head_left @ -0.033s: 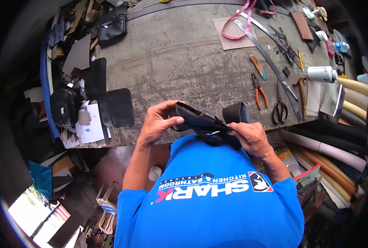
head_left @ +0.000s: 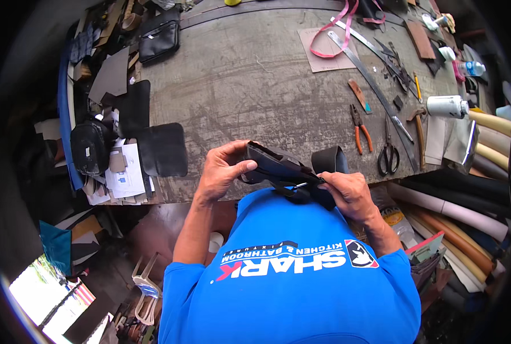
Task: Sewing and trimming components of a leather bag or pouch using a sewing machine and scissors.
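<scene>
At the near edge of the workbench, in front of my blue shirt, I hold a black leather pouch [head_left: 277, 167] up on its edge, its narrow opening facing upward. My left hand [head_left: 222, 172] grips its left end, thumb on the near side and fingers behind. The right hand [head_left: 351, 195] pinches its right end between thumb and fingertips. A wide black strap [head_left: 329, 159] curls up behind the right hand. A small shiny metal piece [head_left: 299, 185] shows at the pouch's lower side. What hangs below it is dark and hard to make out.
On the worn workbench [head_left: 226, 86], orange-handled pliers [head_left: 359, 129], black scissors [head_left: 388, 157], a metal ruler [head_left: 376, 86] and a hammer [head_left: 420, 135] lie to the right. Black leather pieces [head_left: 162, 150] and papers lie left. Rolls of material [head_left: 439, 206] lean at the lower right.
The whole view has shifted very slightly. Both hands keep the same grip on the pouch.
</scene>
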### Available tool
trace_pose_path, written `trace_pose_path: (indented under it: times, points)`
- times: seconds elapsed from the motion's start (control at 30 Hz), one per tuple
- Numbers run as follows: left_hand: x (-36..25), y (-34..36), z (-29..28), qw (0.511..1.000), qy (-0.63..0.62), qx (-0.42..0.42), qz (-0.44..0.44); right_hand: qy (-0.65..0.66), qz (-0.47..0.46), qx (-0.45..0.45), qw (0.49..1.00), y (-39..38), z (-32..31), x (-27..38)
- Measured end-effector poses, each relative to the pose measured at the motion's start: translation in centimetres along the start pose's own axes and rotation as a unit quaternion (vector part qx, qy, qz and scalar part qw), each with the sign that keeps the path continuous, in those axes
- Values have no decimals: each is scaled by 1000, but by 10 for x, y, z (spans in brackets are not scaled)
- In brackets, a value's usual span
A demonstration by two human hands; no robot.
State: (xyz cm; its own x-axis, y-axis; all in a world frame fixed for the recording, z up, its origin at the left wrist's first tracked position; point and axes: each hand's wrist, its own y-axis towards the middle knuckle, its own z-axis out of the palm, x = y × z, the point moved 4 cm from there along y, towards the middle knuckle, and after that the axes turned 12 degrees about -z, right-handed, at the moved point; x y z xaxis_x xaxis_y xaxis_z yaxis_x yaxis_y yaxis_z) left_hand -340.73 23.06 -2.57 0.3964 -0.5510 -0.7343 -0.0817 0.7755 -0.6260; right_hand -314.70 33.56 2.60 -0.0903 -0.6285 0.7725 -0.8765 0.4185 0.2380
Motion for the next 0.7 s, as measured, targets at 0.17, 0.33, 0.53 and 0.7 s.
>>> trace_pose_path:
  times: [0.17,0.33,0.53,0.7]
  points:
    - [6,-3,16,989,-86,-67,104,-10,3,-52,999,-5,8,6]
    - [0,5,24,965,-213,-55,144,-16,10,-74,997,4,13,5]
    - [-7,9,25,943,-234,-108,210,3,56,-128,990,11,19,5]
    - [-20,6,33,928,-259,-107,245,36,86,-147,985,9,26,2]
